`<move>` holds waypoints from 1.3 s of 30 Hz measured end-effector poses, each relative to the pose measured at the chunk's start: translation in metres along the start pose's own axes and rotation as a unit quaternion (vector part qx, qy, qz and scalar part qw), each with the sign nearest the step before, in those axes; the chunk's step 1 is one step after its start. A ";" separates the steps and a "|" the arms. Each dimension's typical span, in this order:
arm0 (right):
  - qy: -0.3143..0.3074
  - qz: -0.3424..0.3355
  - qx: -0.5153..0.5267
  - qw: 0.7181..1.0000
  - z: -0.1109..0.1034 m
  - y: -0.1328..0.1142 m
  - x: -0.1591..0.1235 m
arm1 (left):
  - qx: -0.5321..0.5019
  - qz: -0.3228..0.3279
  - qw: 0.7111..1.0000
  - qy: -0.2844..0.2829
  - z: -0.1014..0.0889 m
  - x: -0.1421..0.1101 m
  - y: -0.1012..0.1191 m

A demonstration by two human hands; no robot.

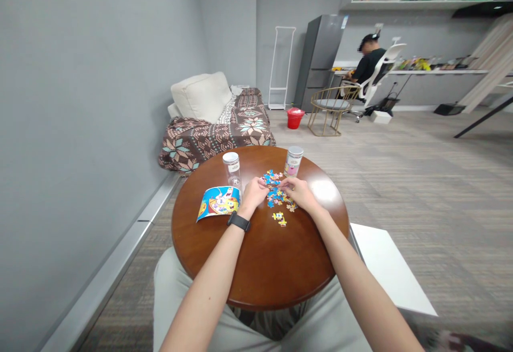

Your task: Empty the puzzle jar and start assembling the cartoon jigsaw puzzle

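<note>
A loose pile of jigsaw puzzle pieces (275, 196), mostly blue with pink and yellow, lies on the round brown table (276, 266). At the pile's left side, my left hand (255, 194) is closed in a pinch, with a small pinkish puzzle piece (262, 181) at its fingertips. My right hand (300, 192) reaches over the right side, fingers pinched together; what they hold is too small to make out. Nearer to me are a few yellow joined pieces (279, 218). A curled cartoon picture sheet (218, 202) rests left of my left hand.
Two clear jars with silvery lids stand at the back: a plain jar (232, 169) on the left and a labelled jar (294, 162) on the right. Beyond are a covered sofa (224, 127), a red bucket (294, 119) and a seated person (366, 63). A white surface (388, 266) adjoins the right.
</note>
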State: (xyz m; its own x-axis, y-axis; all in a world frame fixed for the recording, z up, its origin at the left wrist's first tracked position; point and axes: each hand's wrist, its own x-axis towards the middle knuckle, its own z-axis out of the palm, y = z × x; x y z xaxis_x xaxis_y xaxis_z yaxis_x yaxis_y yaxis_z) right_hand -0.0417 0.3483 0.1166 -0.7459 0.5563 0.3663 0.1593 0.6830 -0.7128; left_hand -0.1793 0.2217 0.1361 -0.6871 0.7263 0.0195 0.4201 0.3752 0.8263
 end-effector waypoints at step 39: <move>0.027 -0.013 -0.052 0.998 -0.005 0.011 0.001 | 0.051 0.041 0.998 -0.017 0.001 -0.006 0.005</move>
State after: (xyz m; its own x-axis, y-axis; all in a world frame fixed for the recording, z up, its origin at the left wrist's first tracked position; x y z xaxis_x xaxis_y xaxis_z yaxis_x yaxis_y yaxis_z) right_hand -0.0375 0.3588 0.1121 -0.7157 0.5605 0.4167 0.2093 0.7414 -0.6376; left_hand -0.1726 0.2201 0.1397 -0.6278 0.7757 0.0649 0.5339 0.3684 0.7610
